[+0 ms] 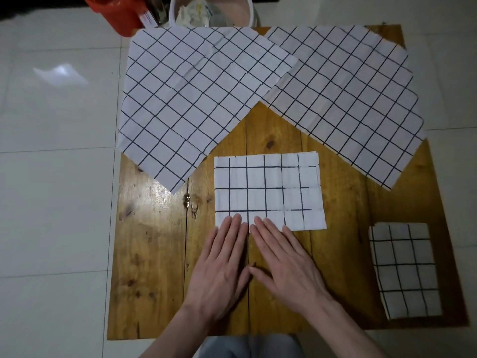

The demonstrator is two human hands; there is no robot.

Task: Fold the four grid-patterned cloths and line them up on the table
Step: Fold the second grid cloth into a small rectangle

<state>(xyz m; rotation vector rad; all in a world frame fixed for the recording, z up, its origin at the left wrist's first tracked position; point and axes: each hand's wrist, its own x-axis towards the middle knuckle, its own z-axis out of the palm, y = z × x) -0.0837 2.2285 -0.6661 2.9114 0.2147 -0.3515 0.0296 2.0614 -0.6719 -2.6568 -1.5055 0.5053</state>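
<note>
We see both hands, left hand [219, 264] and right hand [286, 267], flat and open, fingertips pressing the near edge of a half-folded cloth [268, 192] at the table [154, 254] centre. A finished folded cloth [405, 270] lies at the near right corner; two unfolded cloths [196, 99] [343, 99] overhang the far edge.

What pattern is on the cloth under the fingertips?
White with a dark grid of squares on the folded cloth, clearest in the head view.

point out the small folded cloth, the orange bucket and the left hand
small folded cloth [405, 270], head view, centre of its top face
orange bucket [116, 14], head view, its side wall
left hand [219, 267], head view, back of hand
</note>
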